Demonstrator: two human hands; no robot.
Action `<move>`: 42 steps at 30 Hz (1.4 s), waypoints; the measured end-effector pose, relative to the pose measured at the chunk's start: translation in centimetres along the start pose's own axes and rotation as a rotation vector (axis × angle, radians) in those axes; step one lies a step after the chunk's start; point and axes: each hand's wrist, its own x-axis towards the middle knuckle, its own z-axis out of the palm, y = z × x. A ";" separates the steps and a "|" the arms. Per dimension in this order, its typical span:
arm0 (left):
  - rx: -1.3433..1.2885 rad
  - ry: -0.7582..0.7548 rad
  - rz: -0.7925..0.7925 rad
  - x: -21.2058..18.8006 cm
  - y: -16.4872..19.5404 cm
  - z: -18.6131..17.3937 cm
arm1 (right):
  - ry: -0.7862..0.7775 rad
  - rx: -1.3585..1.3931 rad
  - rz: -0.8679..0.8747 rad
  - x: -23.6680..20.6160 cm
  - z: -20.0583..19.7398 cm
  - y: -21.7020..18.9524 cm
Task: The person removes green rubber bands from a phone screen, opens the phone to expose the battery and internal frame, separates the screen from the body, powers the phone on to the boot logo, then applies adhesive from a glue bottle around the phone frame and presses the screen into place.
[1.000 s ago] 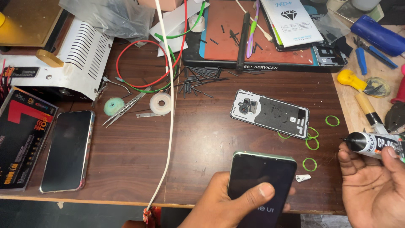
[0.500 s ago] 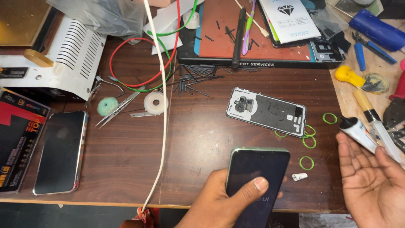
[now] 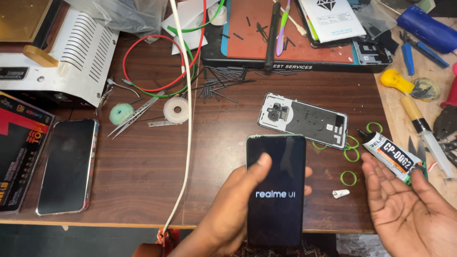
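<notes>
Both hands are working: the left hand (image 3: 238, 204) is gripping the booting phone (image 3: 276, 190), the right hand (image 3: 404, 204), now spread, is apparently just releasing the glue tube (image 3: 388, 154).

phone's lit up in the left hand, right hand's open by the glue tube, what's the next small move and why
Probably close the right hand on the glue tube. That hand is open, palm up, right beside the tube on the table, while the left hand already grips the phone, its screen lit. The loose back cover lies above, not yet fitted.
</notes>
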 end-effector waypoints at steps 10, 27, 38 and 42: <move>-0.050 -0.139 0.074 1.0 0.0 -2.3 | -0.174 -0.531 -0.291 -0.3 1.0 1.8; -0.149 -0.333 -0.133 -2.4 -2.0 -2.7 | -0.698 -1.929 -0.356 1.2 20.1 7.2; -0.150 -0.397 -0.061 -2.2 -2.3 -2.6 | -0.805 -1.973 -0.460 0.9 18.2 5.8; -0.163 -0.380 -0.087 -2.1 -2.3 -2.4 | -0.768 -2.003 -0.480 0.7 18.4 5.9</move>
